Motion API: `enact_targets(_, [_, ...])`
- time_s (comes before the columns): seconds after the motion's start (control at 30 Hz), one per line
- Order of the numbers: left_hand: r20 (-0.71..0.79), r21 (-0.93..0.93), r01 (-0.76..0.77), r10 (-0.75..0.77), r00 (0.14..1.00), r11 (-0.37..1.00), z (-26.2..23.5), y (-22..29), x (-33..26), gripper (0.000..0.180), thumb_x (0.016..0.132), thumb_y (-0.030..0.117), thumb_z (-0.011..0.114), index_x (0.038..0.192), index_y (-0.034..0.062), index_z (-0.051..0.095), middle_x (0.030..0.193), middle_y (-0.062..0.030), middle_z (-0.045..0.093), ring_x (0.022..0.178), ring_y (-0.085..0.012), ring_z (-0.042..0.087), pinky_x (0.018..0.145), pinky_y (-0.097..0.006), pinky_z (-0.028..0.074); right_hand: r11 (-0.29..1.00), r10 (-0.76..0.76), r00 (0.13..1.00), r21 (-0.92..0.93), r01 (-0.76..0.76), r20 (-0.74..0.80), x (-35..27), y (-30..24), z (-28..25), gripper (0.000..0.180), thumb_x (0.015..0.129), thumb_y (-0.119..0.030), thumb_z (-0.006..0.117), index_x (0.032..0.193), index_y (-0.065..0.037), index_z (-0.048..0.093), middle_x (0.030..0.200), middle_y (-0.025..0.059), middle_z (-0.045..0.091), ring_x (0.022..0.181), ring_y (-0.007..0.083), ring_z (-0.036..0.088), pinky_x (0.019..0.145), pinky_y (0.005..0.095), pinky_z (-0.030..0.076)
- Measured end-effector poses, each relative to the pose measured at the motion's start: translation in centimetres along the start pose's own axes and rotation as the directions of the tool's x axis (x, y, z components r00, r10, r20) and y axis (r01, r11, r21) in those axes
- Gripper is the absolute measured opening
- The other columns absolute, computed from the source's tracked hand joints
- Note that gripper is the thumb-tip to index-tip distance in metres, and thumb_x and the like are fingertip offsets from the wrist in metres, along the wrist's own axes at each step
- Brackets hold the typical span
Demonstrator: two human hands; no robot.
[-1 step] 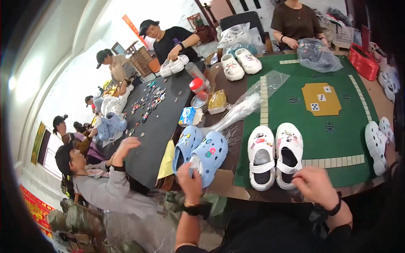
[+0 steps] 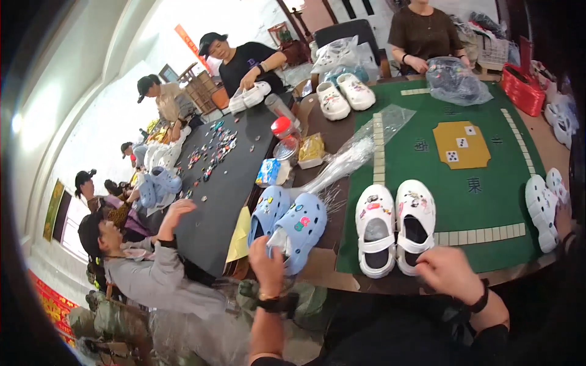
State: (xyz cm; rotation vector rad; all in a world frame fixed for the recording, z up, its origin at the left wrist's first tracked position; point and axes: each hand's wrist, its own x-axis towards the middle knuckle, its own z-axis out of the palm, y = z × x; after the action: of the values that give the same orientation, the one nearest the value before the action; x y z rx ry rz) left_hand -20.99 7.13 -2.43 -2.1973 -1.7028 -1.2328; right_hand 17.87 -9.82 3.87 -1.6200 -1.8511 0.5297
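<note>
Two blue clogs (image 2: 294, 221) by left hand (image 2: 267, 268), two white clogs (image 2: 416, 212) by right hand (image 2: 450, 272) — fingers curled, can't tell from here if gripping.

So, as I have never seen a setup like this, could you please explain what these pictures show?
There is no robot: the left hand and right hand belong to the person wearing the camera. It is the left of two on their head, looking down through a wide fisheye lens, so straight edges bend. The left hand is at the heel end of the blue clogs; the right hand is by the heels of the white clogs. I cannot tell whether either grips anything. The white clogs stand on a green mat with rows of pale tiles; small colourful pieces lie on the dark tabletop to the left.
</note>
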Motion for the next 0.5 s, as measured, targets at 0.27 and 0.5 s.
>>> enact_targets(0.27, [0.447, 0.338, -0.008, -0.153, 0.881, 0.941, -0.2, -8.8, 1.2, 0.054, 0.072, 0.036, 0.075, 0.112, 0.0009, 0.063, 0.099, -0.0214, 0.066, 0.094, -0.0396, 0.063, 0.083, -0.049, 0.049, 0.983, 0.046, 0.984, -0.170, -0.075, -0.172, 1.1, 0.5, 4.6, 0.036, 0.076, -0.030, 0.076, 0.090, -0.004, 0.055, 0.082, 0.0120, 0.058, 0.078, 0.0330, 0.060, 0.066, 0.0443, 0.048])
enact_targets(0.5, [0.490, 0.372, 0.027, -0.221, 0.843, 0.928, 0.1, -8.4, 2.3, 0.041, 0.076, 0.037, 0.073, 0.099, 0.0031, 0.068, 0.089, -0.0208, 0.068, 0.087, -0.0392, 0.065, 0.073, -0.047, 0.051, 0.921, -0.148, 0.976, -0.382, 0.077, -0.160, 3.1, 0.1, 5.4, 0.057, 0.071, -0.031, 0.079, 0.120, -0.015, 0.056, 0.081, 0.0074, 0.059, 0.082, 0.0280, 0.058, 0.073, 0.0401, 0.039])
